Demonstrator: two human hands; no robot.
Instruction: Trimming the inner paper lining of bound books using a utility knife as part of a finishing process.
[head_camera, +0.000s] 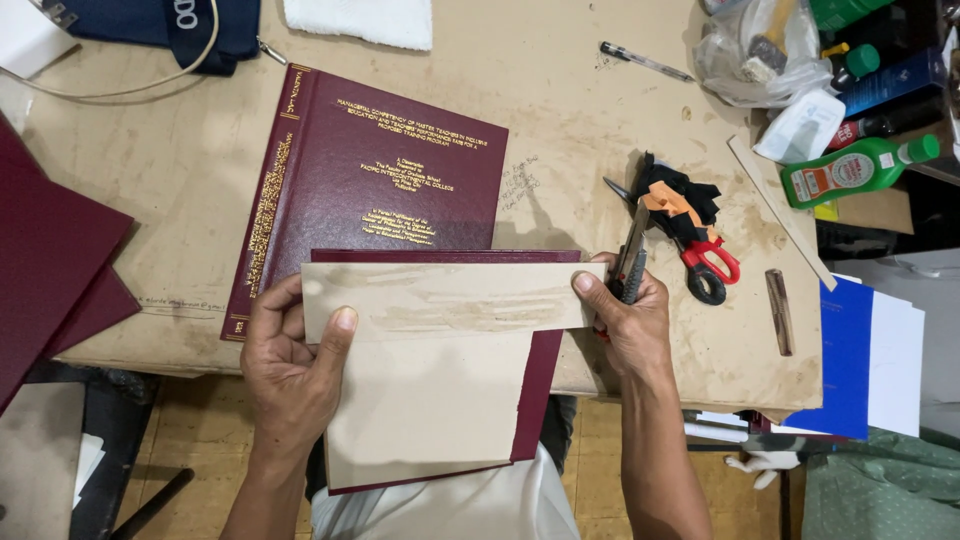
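The tan cardboard strip (450, 297) lies crosswise, its long axis running left to right, parallel to the counter's near edge, on top of a maroon book cover (535, 385) that carries a lighter board (430, 410) and overhangs that near edge toward the person. The strip is pinned at both ends: the left hand (290, 370) curls round the left side of the stack with its thumb pressing down on the strip's lower left, and the right hand (625, 320) holds the strip's right end under its thumb. That right hand is also closed on a utility knife (630, 262), whose blade points away toward the counter's far edge, so the knife sits right at the strip's right end, across its length. Just beyond the strip lies a finished maroon hardbound book (370, 180) with gilt lettering. To the right of the knife rest red-handled scissors (705, 262) among black and orange scraps (675, 200), and near the counter's right edge lies a green bottle (850, 170).
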